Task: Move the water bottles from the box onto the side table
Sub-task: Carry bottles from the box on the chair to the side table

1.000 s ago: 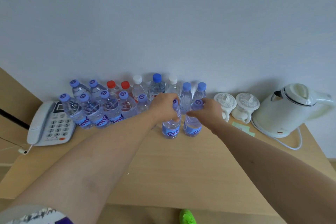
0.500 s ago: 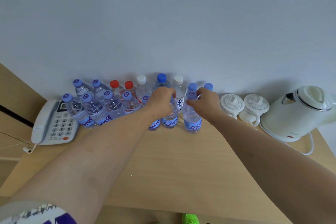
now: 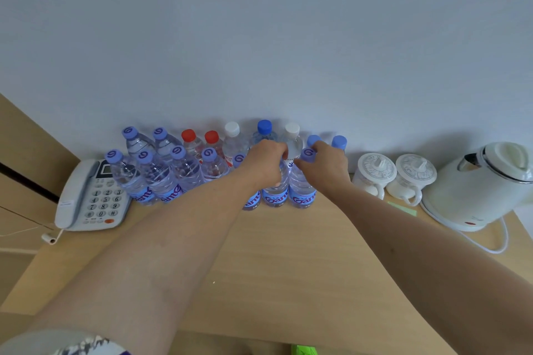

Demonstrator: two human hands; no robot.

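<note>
Pale wall backed the wooden bench [image 3: 288, 262], where I had both hands at the near row of water bottles [image 3: 161, 179], between the telephone [image 3: 89, 196] on the left and the kettle [image 3: 476, 184] on the right. My left hand [image 3: 264, 164] was clamped round the neck of one bottle [image 3: 275, 193]; my right hand [image 3: 326, 167] curled on the capped bottle [image 3: 301, 190] beside it. I judged this the setting-down step. Next I needed to let go without toppling neighbours; the box was out of view.
</note>
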